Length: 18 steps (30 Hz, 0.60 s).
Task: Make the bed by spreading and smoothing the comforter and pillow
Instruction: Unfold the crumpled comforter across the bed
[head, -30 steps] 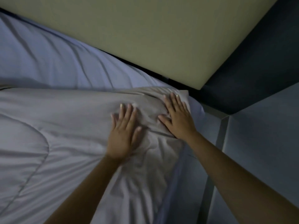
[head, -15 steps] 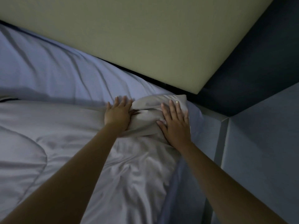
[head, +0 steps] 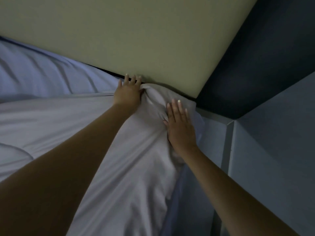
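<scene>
Both hands press flat, unclenched, on the comforter (head: pixel 105 126) corner bunched against the headboard (head: pixel 136 36): left hand (head: pixel 127 94), right hand (head: pixel 180 128). Pushing further risks jamming folds there, leaving the corner lumpy.

The left hand (head: pixel 128 94) presses the bunched corner of the grey comforter (head: pixel 136 167) up against the beige headboard (head: pixel 136 40), fingers spread flat. Below the headboard, the right hand (head: pixel 180 128) lies flat on the comforter's edge.
</scene>
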### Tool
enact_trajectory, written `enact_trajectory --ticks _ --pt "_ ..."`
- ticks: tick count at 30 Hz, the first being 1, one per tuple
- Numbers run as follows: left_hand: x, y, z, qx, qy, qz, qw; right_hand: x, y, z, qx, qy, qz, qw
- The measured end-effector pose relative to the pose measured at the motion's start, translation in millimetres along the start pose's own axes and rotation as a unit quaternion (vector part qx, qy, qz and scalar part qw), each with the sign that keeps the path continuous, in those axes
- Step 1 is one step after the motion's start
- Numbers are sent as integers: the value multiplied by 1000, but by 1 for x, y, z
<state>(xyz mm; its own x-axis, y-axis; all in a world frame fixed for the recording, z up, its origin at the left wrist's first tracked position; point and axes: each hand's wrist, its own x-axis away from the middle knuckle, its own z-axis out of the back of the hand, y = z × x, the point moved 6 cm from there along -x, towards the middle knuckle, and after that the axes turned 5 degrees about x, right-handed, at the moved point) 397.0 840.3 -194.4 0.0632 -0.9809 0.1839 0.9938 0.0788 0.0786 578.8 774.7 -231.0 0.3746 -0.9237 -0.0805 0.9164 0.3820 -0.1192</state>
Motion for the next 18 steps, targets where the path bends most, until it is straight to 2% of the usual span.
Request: enact_trajectory --ticks 3,6,8,9,13,18 --pt "14 0 -23 -65 -11 32 997 11 15 -28 -24 -104 -59 993" --pt "40 24 -36 -10 59 -28 998 11 17 -36 -8 -86 -64 994" --pt "62 40 -56 11 51 -101 994 11 15 -36 -12 -77 -63 995" --pt "70 41 -66 10 31 -109 994 12 16 -37 -14 -76 -63 995" --pt "68 35 -80 33 -5 -66 997 12 19 -39 -8 -97 -62 993" --pt "74 35 -73 26 -35 -85 995 11 21 -35 19 -133 -65 989"
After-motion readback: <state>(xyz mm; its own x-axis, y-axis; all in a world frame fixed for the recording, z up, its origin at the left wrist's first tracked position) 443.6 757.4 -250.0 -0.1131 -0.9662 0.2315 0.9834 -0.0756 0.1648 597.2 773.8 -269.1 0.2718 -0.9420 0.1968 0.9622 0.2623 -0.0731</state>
